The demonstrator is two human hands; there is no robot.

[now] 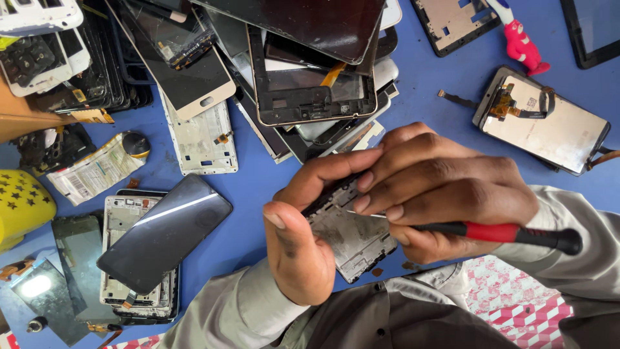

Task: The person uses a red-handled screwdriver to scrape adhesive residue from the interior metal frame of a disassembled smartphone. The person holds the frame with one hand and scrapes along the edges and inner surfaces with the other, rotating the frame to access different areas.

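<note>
A stripped phone frame (352, 236) is held just below frame centre, above a blue work surface (258, 174). It is gripped by the left hand (303, 239), closed on its 9 o'clock edge with the thumb laid across the upper side. The right hand (445, 187) is closed too: its fingers (387, 181) are pressed onto the frame's 12 o'clock edge, and a screwdriver (510, 234) with a red-and-black handle is clamped under the palm, handle end out toward 3 o'clock. The tip is hidden behind the fingers; contact with the frame cannot be told.

Surroundings:
- 12 o'clock: a heap of broken screens and bezels (303, 71), stacked and overlapping.
- 2 o'clock: a loose display panel (549, 126) lying back-up with orange flex cables attached; a small red-and-white figurine (522, 42) just above it.
- 9 o'clock: a dark glass panel (165, 232) laid tilted over a white phone chassis (123, 258).
- 10 o'clock: a white midframe (200, 142) lying flat, a crumpled labelled pouch (97, 168) beside it.
- Far 9 o'clock edge: a yellow object with black stars (19, 207), partly cut off.
- 5 o'clock: pink-and-white patterned cloth (516, 304), next to grey sleeves.
</note>
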